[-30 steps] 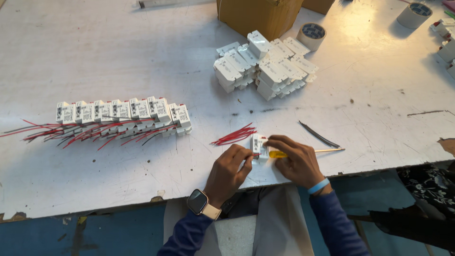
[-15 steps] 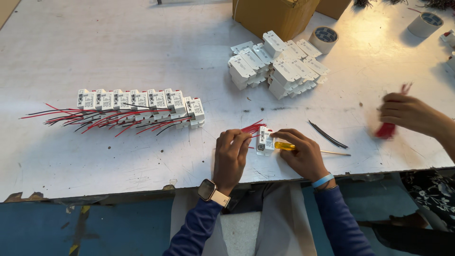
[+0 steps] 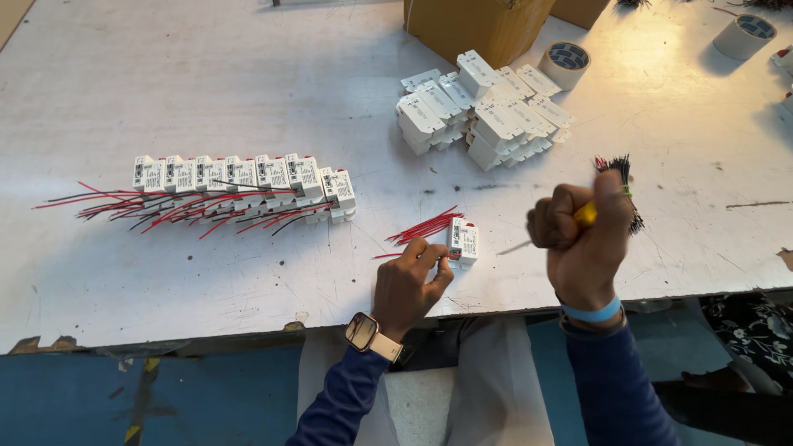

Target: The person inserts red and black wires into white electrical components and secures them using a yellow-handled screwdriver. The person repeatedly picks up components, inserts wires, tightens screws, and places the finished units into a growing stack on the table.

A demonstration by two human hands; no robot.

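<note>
My left hand (image 3: 409,285), with a watch on the wrist, rests on the white table (image 3: 248,91) and pinches a red wire at a small white module (image 3: 463,241). A loose bunch of red wires (image 3: 423,226) lies just behind that hand. My right hand (image 3: 582,239) is lifted off the table in a fist around a yellow-handled screwdriver (image 3: 585,215), whose thin shaft points down to the left. A bundle of black wires (image 3: 621,175) shows just behind this hand; whether the hand touches it I cannot tell.
A row of white modules with red and black wires (image 3: 239,177) lies at the left. A pile of bare white modules (image 3: 483,107) sits at the back, beside a cardboard box (image 3: 475,25) and two tape rolls (image 3: 564,62).
My right hand has risen from the module up and to the right with the screwdriver. The other person's hand at the right edge is gone. The black wire bundle has appeared.
</note>
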